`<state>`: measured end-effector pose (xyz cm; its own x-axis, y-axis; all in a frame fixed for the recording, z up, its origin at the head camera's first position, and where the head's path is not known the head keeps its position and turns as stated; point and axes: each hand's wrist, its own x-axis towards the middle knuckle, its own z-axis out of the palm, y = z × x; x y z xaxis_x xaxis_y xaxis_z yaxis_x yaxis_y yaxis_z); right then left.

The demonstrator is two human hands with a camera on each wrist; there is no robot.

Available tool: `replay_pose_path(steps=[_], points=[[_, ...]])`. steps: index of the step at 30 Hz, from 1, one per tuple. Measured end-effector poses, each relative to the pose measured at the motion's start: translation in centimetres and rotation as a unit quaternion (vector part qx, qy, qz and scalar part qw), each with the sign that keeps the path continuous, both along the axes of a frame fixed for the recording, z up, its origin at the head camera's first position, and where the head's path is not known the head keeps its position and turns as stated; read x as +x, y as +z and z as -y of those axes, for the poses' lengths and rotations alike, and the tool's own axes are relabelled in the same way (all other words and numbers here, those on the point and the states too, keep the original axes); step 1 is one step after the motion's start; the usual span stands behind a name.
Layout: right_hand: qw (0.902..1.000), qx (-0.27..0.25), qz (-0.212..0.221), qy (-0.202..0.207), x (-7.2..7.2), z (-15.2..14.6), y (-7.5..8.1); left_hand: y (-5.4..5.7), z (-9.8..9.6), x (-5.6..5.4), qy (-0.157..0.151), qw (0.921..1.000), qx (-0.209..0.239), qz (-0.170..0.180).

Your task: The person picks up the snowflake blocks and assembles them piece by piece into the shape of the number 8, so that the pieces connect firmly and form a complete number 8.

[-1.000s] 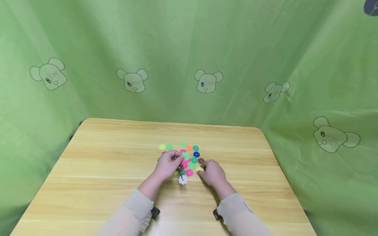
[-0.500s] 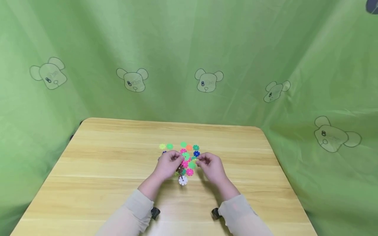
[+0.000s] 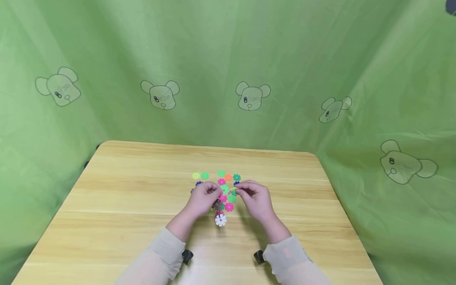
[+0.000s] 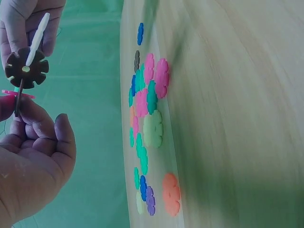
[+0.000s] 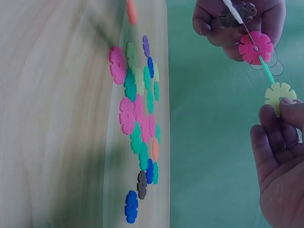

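Note:
Joined snowflake discs hang in the air, held by my left hand (image 3: 203,200) in its fingertips. A white disc (image 3: 221,220) slots into a brown disc (image 4: 26,69). Farther along the chain are a pink disc (image 5: 256,47) and a green disc (image 5: 267,70), seen edge-on in the right wrist view. My right hand (image 3: 256,200) pinches a yellow disc (image 5: 280,97) between thumb and fingers. The yellow disc meets the end of the green one; how deep its slot sits I cannot tell. Which disc my left fingertips grip is partly hidden.
Loose discs lie flat on the wooden table (image 3: 142,237) beneath and beyond my hands. Among them are an orange disc (image 4: 171,194), a purple disc (image 4: 150,200) and a blue disc (image 5: 131,206). A green curtain (image 3: 206,47) stands behind the table.
My right hand has lifted the yellow disc from the table and brought it left and up, to the green disc. The left hand stays nearly in place, holding the chain.

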<state>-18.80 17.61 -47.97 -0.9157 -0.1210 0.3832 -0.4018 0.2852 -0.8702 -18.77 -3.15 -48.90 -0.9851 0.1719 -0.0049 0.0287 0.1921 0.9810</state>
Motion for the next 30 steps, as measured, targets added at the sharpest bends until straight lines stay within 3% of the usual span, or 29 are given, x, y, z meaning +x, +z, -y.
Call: replay_pose_path(steps=[5, 10, 19, 26, 30], points=[[0.9969, 0.045, -0.064, 0.012, -0.2, -0.1, 0.0, 0.0, 0.1, 0.0, -0.011, 0.9999, -0.001, -0.002], [0.9829, 0.098, -0.153, 0.028, -0.3, -0.1, -0.1, 0.3, 0.2, 0.1, -0.02, 0.9998, -0.005, -0.004], [0.9784, 0.115, -0.166, 0.045, 0.0, -0.1, -0.3, 0.9, -0.1, 0.5, -0.02, 0.9994, -0.027, 0.002], [0.972, 0.136, -0.184, 0.053, 0.2, 0.1, 0.4, 0.9, 0.1, 0.1, -0.049, 0.9985, -0.021, 0.013], [0.9754, 0.143, -0.158, 0.056, 0.1, 0.2, 0.4, 1.0, 0.1, -0.1, -0.06, 0.9977, -0.031, 0.005]])
